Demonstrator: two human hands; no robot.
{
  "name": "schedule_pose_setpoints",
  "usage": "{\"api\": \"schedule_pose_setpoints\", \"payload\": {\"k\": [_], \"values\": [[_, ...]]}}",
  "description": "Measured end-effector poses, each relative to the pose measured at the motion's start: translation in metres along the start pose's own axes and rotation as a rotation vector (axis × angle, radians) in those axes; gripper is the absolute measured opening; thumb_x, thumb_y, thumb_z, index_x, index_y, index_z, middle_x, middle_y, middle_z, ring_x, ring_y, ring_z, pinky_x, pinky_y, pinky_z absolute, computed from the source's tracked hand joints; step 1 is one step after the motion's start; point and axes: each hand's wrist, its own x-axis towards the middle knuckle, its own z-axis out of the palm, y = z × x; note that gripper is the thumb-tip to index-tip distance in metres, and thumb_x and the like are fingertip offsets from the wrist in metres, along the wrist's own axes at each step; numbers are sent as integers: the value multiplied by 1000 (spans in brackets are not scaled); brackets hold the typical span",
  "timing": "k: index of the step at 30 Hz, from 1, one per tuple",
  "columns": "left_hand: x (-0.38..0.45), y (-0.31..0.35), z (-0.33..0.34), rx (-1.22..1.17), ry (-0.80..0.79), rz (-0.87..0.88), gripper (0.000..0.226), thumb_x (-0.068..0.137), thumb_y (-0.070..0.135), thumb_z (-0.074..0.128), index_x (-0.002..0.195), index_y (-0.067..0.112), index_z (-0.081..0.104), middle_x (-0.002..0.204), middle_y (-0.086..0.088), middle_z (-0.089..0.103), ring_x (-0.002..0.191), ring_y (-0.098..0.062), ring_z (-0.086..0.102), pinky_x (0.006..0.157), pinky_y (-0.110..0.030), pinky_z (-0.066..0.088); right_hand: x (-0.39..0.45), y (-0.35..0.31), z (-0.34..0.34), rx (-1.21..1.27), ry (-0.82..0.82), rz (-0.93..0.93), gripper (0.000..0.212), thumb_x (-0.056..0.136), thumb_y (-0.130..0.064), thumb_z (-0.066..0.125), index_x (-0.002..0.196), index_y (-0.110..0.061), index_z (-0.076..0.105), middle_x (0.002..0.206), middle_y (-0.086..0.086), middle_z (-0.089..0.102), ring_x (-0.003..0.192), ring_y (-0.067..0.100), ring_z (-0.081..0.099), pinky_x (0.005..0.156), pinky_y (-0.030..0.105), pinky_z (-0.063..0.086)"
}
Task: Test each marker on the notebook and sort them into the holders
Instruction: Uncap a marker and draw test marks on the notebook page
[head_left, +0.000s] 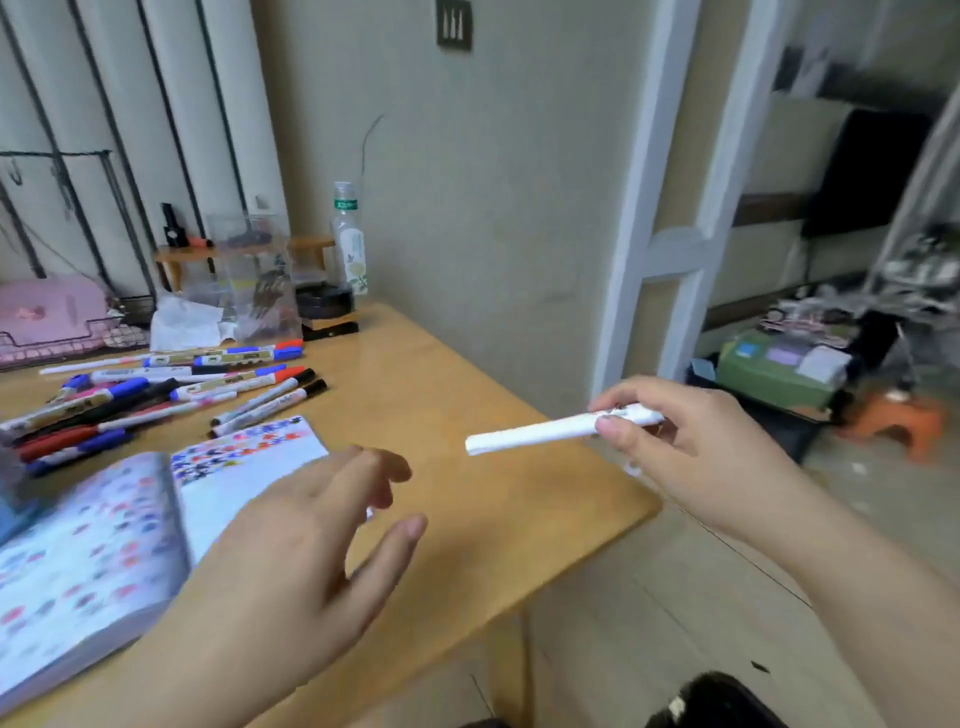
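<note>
White cylindrical marker is pinched near one end by the curled fingers of the right hand, held in the air past the corner of the tan wooden bench, its free end pointing toward the left hand. That hand hovers low over the bench with fingers spread and loose, holding nothing. Just beside its fingers, on the side away from the right hand, lies the open spiral notebook, dotted with coloured test marks. Farther off, beyond the notebook, a scattered pile of red, blue and black capped markers rests on the bench, and behind them a clear plastic holder.
</note>
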Motion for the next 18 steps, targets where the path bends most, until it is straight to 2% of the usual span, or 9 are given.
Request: {"api": "schedule_pose_setpoints", "payload": {"k": [3,5,8,10,14,16,17,18], "values": [[10,56,54,-121,-61,115,25,87,44,43,102,25,49,83,13,52,74,-7,54,66,-25,41,-57,55,-36,-58,80,125,10,88,-27,62,82,-34,64,67,7,64,47,9,44,47,21,34],[14,92,89,-215,-99,153,24,87,41,44,100,22,49,83,10,53,75,-10,54,67,-26,40,-93,86,-54,-87,101,219,11,89,-25,62,83,-33,63,63,7,59,45,8,40,46,18,32],[17,132,135,-279,-194,201,25,87,40,44,99,20,52,82,10,51,75,-10,53,68,-24,40,-140,128,-70,-168,119,348,12,89,-23,61,81,-33,61,55,-6,50,49,3,45,49,12,35],[14,148,158,-309,-264,221,25,87,41,43,101,21,51,82,12,49,75,-8,52,70,-21,39,-166,156,-72,-191,112,423,9,89,-22,61,83,-28,62,54,-8,48,51,1,47,50,11,36],[7,157,186,-361,-338,177,23,86,44,41,102,28,46,83,16,49,74,-1,46,74,-19,39,-206,212,-58,-298,-2,536,9,93,-27,56,85,-26,60,59,-7,50,50,6,42,49,19,33],[4,154,193,-369,-346,163,22,86,43,41,102,29,45,83,18,46,76,-1,44,75,-19,39,-215,234,-44,-328,-49,577,10,94,-31,53,91,-24,60,68,-7,54,55,4,44,52,17,35],[2,152,194,-366,-352,158,21,86,43,41,102,29,45,83,19,45,77,0,43,75,-18,39,-217,242,-37,-325,-90,597,15,94,-35,52,99,-24,61,79,-6,59,65,3,49,58,16,40],[0,149,195,-357,-358,151,21,86,43,41,102,29,46,83,20,44,77,0,43,72,-17,39,-218,248,-30,-349,-155,613,25,94,-39,50,113,-25,59,96,-4,62,83,5,53,71,20,45]]}}
